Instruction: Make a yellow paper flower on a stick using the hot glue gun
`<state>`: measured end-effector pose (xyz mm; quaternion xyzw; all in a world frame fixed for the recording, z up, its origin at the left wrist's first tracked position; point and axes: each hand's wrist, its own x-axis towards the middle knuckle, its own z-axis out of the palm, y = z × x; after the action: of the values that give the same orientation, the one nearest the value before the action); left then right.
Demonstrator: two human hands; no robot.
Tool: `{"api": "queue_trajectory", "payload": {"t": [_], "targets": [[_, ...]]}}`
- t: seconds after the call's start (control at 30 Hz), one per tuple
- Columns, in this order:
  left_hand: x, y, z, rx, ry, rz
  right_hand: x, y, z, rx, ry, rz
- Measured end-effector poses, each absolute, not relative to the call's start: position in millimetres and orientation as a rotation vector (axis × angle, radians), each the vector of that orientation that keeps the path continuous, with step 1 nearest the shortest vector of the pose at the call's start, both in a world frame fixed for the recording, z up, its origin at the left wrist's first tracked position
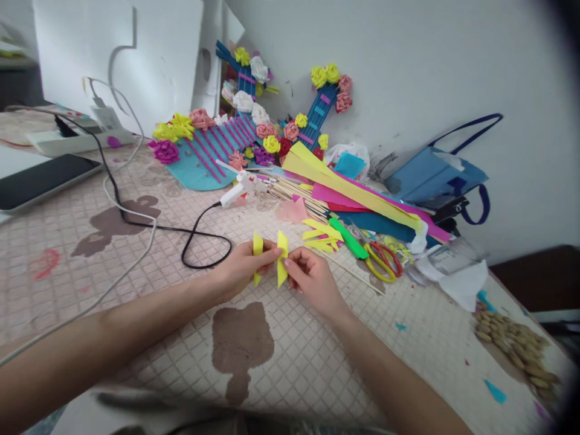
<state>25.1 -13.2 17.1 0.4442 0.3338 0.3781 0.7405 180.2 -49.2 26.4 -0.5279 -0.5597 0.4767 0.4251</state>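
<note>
Because slant-ended yellow paper strips point(282, 273) should crease easily, hold edges lightly; your left hand point(247, 264) pinches one, your right hand point(312, 276) another

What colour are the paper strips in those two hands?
Bright yellow; the paper strips show best in the head view.

A pale grey wall point(408, 60), smudged low down, rises behind a table point(308, 362) with a diamond-patterned top — blotched by brown patches point(242, 338). A large white panel point(172, 66) stands upper left; soft light brightens it.
</note>
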Motion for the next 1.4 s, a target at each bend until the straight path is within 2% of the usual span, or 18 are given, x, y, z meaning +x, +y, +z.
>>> {"api": "queue_trajectory", "payload": {"t": [0.3, 0.67, 0.8, 1.07, 1.2, 1.4], "targets": [[29.7, -14.8, 16.9, 0.757, 0.369, 0.587, 167.1, -54.8, 21.1, -1.189, -1.217, 1.439], [30.2, -22.2, 16.4, 0.753, 0.505, 0.714, 161.5, -52.8, 14.6, -1.259, -1.407, 1.266], [29.7, -19.2, 15.2, 0.718, 0.541, 0.771, 163.7, -54.5, 17.9, -1.308, -1.553, 1.069], [21.4, -8.7, 19.1, 0.615, 0.643, 0.839, 233.2, -37.1, 45.7, -1.548, -1.907, 0.298], [21.9, -8.5, 18.4, 0.595, 0.671, 0.833, 251.0, -32.4, 40.9, -1.569, -2.227, 0.214], [21.4, -7.2, 16.1, 0.606, 0.707, 0.807, 249.2, -32.2, 31.2, -1.588, -2.336, 0.129]]}}
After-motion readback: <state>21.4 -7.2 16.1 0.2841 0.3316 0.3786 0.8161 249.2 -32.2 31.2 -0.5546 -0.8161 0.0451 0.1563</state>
